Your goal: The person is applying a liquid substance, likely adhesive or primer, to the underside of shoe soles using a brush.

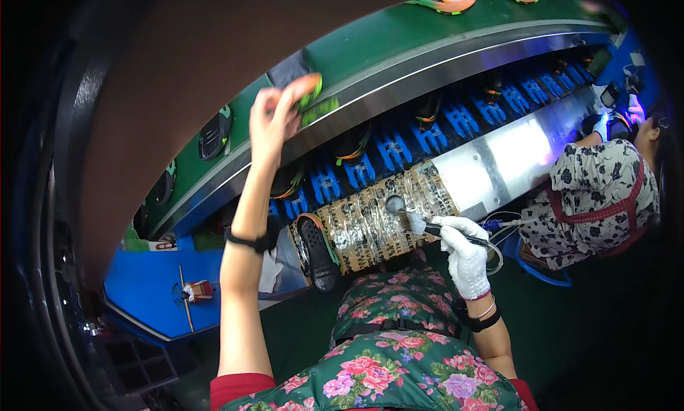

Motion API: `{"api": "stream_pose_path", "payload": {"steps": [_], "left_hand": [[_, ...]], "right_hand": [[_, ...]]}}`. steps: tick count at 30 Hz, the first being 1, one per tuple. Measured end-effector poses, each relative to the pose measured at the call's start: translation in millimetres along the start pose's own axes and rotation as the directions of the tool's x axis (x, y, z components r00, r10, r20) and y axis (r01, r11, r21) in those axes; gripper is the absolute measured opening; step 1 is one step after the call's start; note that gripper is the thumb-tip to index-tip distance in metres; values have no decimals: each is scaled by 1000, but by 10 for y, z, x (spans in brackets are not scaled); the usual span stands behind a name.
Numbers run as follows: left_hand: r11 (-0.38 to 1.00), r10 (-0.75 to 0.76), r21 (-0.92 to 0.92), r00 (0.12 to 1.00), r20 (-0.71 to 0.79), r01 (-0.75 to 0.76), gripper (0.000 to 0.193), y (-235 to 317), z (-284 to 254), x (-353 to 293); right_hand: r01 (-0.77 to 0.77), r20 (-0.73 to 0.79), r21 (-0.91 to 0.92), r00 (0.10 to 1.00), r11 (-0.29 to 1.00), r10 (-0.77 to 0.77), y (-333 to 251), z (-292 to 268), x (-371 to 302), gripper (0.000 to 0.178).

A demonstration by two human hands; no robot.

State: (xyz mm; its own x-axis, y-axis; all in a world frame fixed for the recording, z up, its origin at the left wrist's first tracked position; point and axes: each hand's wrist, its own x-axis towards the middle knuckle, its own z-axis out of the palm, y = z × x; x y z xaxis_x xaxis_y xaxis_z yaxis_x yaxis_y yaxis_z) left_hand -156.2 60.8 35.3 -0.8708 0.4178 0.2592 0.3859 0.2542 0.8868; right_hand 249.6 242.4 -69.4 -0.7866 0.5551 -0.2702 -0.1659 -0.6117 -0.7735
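Observation:
Over the edge of the green conveyor belt (356, 49), my bare left hand (272, 122) is closed on an orange and green shoe piece (308, 90), blurred by motion. A dark piece (288, 69) lies on the belt just beyond it. My right hand (467, 258), in a white glove, grips a brush (415, 223) with a dark handle; its pale tip is over the taped bench top (370, 243). Near that tip is a small round dark spot (395, 204). A black shoe sole (317, 250) with an orange and green edge leans at the bench's left end.
Blue racks (394, 151) run under the belt, several holding shoe pieces. More orange pieces (453, 2) lie on the far belt, dark soles (214, 134) at left. Another person (598, 186) works at right beside a metal plate (491, 172). A blue table (160, 290) stands at left.

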Motion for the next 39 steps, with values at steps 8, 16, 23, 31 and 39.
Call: {"api": "stream_pose_path", "payload": {"steps": [8, 16, 23, 31, 39], "left_hand": [[862, -188, -491, 980, -71, 130, 91, 261, 43, -1995], [320, -524, -700, 735, 431, 638, 32, -83, 355, -1781], [250, -231, -806, 842, 488, 536, 87, 315, 569, -2396], [-83, -233, -903, 873, 428, 421, 94, 313, 762, -2631], [-219, -135, -900, 902, 409, 376, 106, 394, 1017, -2708]], "right_hand": [[21, 89, 117, 996, 993, -32, -236, 176, 62, 21], [196, 326, -31, 929, 980, -175, -581, 864, 121, 22], [584, 533, -257, 750, 770, -391, -765, 1104, 187, 24], [767, 654, -354, 611, 535, -445, -711, 1173, 134, 28], [797, 654, -355, 586, 490, -479, -747, 1117, 265, 30]]}}
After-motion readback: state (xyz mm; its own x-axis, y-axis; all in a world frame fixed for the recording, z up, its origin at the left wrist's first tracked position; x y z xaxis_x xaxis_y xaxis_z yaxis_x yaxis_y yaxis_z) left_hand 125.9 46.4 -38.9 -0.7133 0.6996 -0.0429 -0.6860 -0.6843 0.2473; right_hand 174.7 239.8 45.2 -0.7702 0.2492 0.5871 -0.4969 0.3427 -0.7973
